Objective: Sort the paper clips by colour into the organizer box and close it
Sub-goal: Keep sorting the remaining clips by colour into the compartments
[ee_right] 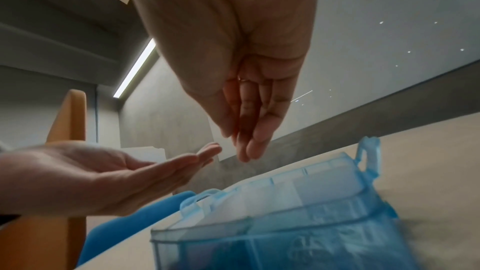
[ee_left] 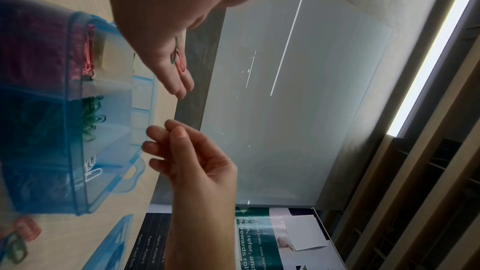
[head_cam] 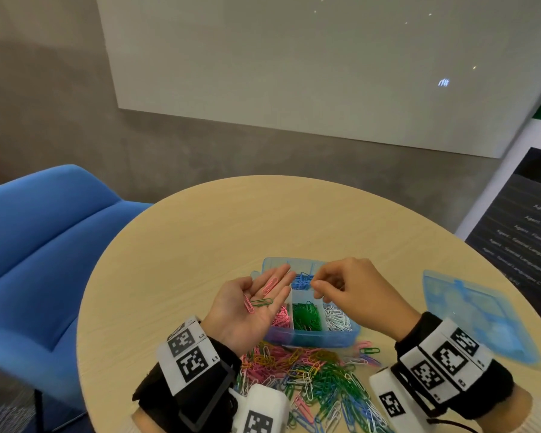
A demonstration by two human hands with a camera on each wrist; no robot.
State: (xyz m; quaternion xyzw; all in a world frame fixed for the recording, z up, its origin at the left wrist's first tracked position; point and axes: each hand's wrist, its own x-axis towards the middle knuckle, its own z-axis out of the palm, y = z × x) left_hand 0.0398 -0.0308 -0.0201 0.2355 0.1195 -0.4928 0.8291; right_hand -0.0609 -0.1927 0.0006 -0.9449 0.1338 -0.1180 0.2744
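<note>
Fingers of our right hand (head_cam: 350,290) are bunched with thumb and fingertips pressed together above the blue clips compartment (head_cam: 302,281) of the organizer box (head_cam: 313,337); whether a clip sits in that grip we cannot tell. Our left hand (head_cam: 256,303) lies spread, palm up, over the box's left side, with two pink clips (head_cam: 270,285) and one green clip (head_cam: 261,302) resting loose on the palm. The fingertips of the two hands are near each other but apart.

Below them the box stands open on the round wooden counter (head_cam: 200,245). Its front row holds pink clips (head_cam: 281,318) on the left, green clips (head_cam: 306,317) in the middle and white clips (head_cam: 336,318) on the right. A compartment between the blue and the green ones shows a pale bottom.

Just in front of the box, between our wrists, a mixed pile of clips (head_cam: 310,376) lies on the counter. The box's clear blue lid (head_cam: 472,310) lies apart to the right, near the counter's edge. A blue chair (head_cam: 44,245) stands to the left.
</note>
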